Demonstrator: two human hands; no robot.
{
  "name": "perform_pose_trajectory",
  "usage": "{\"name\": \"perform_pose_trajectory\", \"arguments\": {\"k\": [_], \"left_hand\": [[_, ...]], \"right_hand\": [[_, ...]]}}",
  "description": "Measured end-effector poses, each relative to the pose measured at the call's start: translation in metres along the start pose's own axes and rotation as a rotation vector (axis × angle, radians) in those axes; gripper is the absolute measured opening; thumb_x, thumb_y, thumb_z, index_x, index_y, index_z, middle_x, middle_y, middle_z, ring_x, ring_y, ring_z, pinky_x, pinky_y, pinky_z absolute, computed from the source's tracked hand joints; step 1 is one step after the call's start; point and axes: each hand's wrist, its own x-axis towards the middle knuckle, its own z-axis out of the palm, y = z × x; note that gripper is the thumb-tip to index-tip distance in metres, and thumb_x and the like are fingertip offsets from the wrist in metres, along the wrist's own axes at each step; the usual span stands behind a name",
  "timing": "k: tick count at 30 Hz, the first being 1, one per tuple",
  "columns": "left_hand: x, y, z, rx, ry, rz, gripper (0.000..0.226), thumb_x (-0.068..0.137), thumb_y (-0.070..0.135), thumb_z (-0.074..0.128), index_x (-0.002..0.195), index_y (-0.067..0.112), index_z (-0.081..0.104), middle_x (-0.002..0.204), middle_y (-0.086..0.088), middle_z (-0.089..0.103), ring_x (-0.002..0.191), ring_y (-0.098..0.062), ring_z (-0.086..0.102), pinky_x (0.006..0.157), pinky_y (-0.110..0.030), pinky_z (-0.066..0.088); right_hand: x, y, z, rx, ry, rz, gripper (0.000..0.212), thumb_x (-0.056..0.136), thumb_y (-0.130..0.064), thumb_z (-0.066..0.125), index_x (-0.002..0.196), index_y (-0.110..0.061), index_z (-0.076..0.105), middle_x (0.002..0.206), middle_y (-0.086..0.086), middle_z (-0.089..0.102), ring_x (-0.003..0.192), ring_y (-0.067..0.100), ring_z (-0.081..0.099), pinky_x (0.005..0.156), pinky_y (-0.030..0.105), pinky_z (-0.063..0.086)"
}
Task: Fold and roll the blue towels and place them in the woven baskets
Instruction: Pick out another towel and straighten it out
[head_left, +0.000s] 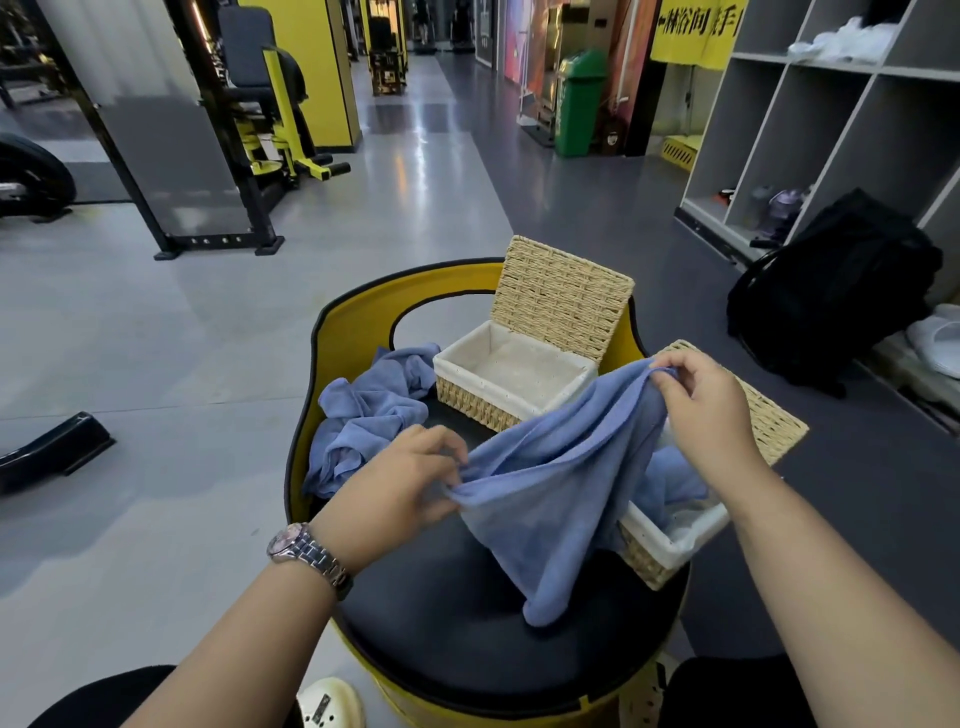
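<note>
A blue towel (556, 483) hangs stretched between my hands above a black seat cushion (447, 639). My left hand (400, 483) pinches its near corner, and my right hand (701, 395) pinches the far corner higher up. A crumpled pile of blue towels (369, 415) lies at the left of the seat. An open woven basket (467, 395) with a white liner and raised lid stands behind, nothing visible inside. A second woven basket (670, 545) sits at the right, partly hidden by the held towel, with blue cloth (675, 478) showing inside it.
The seat is a yellow-rimmed round chair (343, 332). A black backpack (841, 291) leans by grey shelves (831, 130) at the right. Gym machines (249, 130) stand at the back left, a green bin (579, 104) farther back. Grey floor surrounds the chair.
</note>
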Motion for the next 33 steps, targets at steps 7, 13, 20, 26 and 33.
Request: {"name": "perform_pose_trajectory", "arguments": {"k": [7, 13, 20, 26, 33], "left_hand": [[-0.003, 0.041, 0.002, 0.026, -0.184, 0.070, 0.030, 0.083, 0.052, 0.054, 0.075, 0.024, 0.046, 0.072, 0.011, 0.048, 0.065, -0.006, 0.044, 0.060, -0.028, 0.039], [-0.006, 0.015, 0.000, -0.042, -0.159, -0.046, 0.042, 0.087, 0.032, 0.028, 0.111, 0.029, 0.062, 0.101, 0.009, 0.046, 0.087, -0.009, 0.050, 0.076, -0.028, 0.044], [-0.004, -0.012, -0.025, 0.168, 0.094, -0.179, 0.051, 0.071, -0.008, 0.066, 0.104, 0.030, 0.071, 0.091, 0.012, 0.052, 0.073, -0.009, 0.053, 0.050, -0.017, 0.039], [-0.011, 0.002, -0.053, 0.234, 0.385, -0.278, 0.040, 0.072, -0.004, 0.069, 0.098, 0.027, 0.073, 0.092, 0.006, 0.062, 0.065, -0.018, 0.057, 0.045, -0.024, 0.037], [-0.014, -0.015, -0.056, 0.425, 0.428, -0.486, 0.011, 0.086, 0.023, 0.066, 0.084, 0.018, 0.076, 0.094, -0.004, 0.050, 0.083, -0.029, 0.045, 0.060, -0.033, 0.038]], "right_hand": [[0.005, -0.001, -0.003, 0.083, 0.150, 0.081, 0.013, 0.093, -0.008, 0.052, 0.090, -0.016, 0.061, 0.089, -0.001, 0.064, 0.086, 0.016, 0.060, 0.072, 0.022, 0.045], [0.008, -0.001, -0.005, 0.092, 0.097, 0.045, 0.016, 0.093, -0.009, 0.052, 0.090, -0.019, 0.064, 0.093, 0.002, 0.067, 0.089, 0.017, 0.062, 0.080, 0.031, 0.050], [0.004, -0.008, -0.006, 0.051, 0.030, -0.034, 0.024, 0.090, -0.002, 0.057, 0.087, -0.024, 0.066, 0.094, -0.002, 0.063, 0.083, 0.005, 0.058, 0.074, 0.016, 0.041], [0.000, -0.033, -0.012, 0.204, 0.144, -0.099, 0.028, 0.091, -0.004, 0.057, 0.114, -0.020, 0.060, 0.093, -0.012, 0.062, 0.087, -0.001, 0.060, 0.081, 0.012, 0.047], [-0.018, -0.047, 0.009, -0.002, 0.128, -0.254, 0.020, 0.086, 0.000, 0.058, 0.089, -0.018, 0.065, 0.088, -0.003, 0.061, 0.088, 0.019, 0.059, 0.075, 0.016, 0.042]]}}
